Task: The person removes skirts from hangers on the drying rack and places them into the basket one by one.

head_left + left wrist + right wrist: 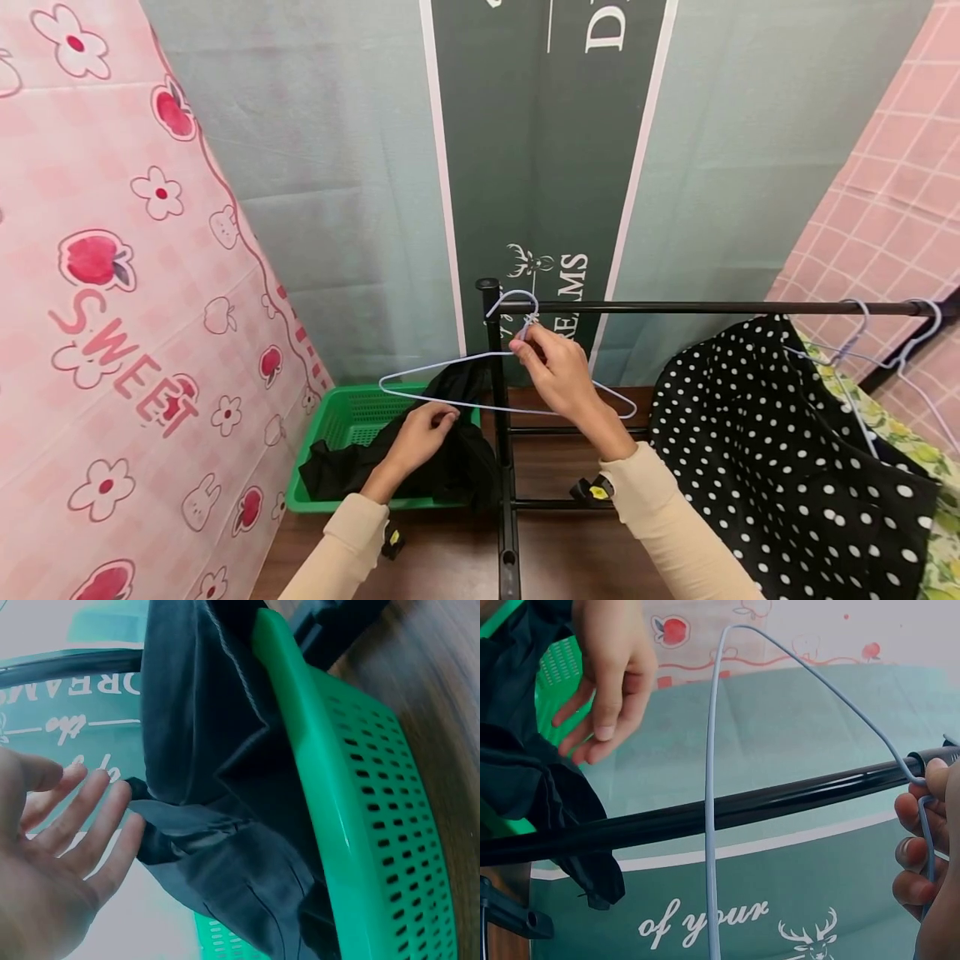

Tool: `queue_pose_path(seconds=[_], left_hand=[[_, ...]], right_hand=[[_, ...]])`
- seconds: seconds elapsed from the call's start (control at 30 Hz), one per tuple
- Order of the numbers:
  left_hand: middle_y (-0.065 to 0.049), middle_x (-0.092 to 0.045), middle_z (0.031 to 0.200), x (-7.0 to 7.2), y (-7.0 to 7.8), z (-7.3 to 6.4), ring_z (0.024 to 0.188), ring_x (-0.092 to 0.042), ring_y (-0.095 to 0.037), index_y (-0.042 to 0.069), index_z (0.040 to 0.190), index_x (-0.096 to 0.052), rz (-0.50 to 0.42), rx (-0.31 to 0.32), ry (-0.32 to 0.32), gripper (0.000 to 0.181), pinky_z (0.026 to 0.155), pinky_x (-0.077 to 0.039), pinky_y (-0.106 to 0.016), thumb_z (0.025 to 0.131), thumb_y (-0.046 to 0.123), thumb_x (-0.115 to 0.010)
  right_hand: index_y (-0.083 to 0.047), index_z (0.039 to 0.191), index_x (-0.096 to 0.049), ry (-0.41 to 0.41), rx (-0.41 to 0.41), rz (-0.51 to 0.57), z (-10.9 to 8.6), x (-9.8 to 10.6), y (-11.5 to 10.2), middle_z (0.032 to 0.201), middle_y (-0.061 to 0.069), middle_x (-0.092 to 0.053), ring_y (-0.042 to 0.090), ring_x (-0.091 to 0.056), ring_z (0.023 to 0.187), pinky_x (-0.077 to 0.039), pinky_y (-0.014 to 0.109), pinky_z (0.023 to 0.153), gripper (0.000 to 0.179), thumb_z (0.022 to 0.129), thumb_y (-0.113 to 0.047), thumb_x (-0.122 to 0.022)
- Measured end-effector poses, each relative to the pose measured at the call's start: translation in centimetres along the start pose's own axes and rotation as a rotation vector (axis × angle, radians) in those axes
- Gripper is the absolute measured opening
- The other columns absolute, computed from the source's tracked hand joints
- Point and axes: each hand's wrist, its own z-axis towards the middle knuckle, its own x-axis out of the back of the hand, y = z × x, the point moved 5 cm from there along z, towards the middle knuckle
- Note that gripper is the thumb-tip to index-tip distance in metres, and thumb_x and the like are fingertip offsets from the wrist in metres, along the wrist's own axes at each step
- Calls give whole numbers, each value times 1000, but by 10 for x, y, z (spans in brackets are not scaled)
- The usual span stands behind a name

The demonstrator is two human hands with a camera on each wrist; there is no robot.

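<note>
My right hand point(561, 373) pinches a pale blue wire hanger point(442, 364) just below its hook. The hook overlaps the end of the black rack rail point(675, 307) in the head view. Below the hanger, my left hand point(420, 437) hovers over a black garment point(450, 462), with fingers loosely bent and nothing in them. That garment lies bunched in a green basket point(307, 772), partly draped over the rim. In the right wrist view, the hanger's long bar point(711, 787) crosses in front of a black rack pole.
At the right of the rail, a black polka-dot garment point(780, 467) and a yellow floral one point(948, 533) hang with other blue hangers point(855, 333). The rack's upright post point(504, 433) stands beside the basket. Printed curtains close off the back and left.
</note>
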Motion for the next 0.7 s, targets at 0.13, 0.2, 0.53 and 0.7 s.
queue_pose_path(seconds=[0.13,0.2,0.53,0.7], left_hand=[[-8,-79,113,-1,7,3,106,-75,-24,5,114,-80,-45,-41,18,17,92,-62,-38,106,10,-66],[-8,-79,112,-1,10,5,105,-75,-24,6,115,-79,-66,-62,27,17,91,-62,-36,106,10,-65],[-12,-77,118,-8,24,12,111,-75,-30,4,120,-76,-213,-119,39,19,93,-62,-36,109,12,-62],[-8,-77,120,-10,29,15,115,-74,-26,10,123,-75,-217,-109,27,20,96,-61,-36,110,16,-62]], right_hand=[[-12,96,-69,-5,-4,2,0,2,2,74,-3,-61,7,-51,64,-40,28,60,7,103,-14,-71],[-12,96,-68,-10,-7,-2,0,3,3,74,-3,-60,7,-50,63,-40,28,60,8,104,-15,-70],[-14,93,-67,-22,-35,-47,-4,11,8,71,-5,-57,7,-47,62,-37,27,59,12,104,-17,-70],[-13,95,-69,-24,-31,-68,-8,17,11,71,-5,-57,6,-48,63,-38,27,59,10,104,-17,-70]])
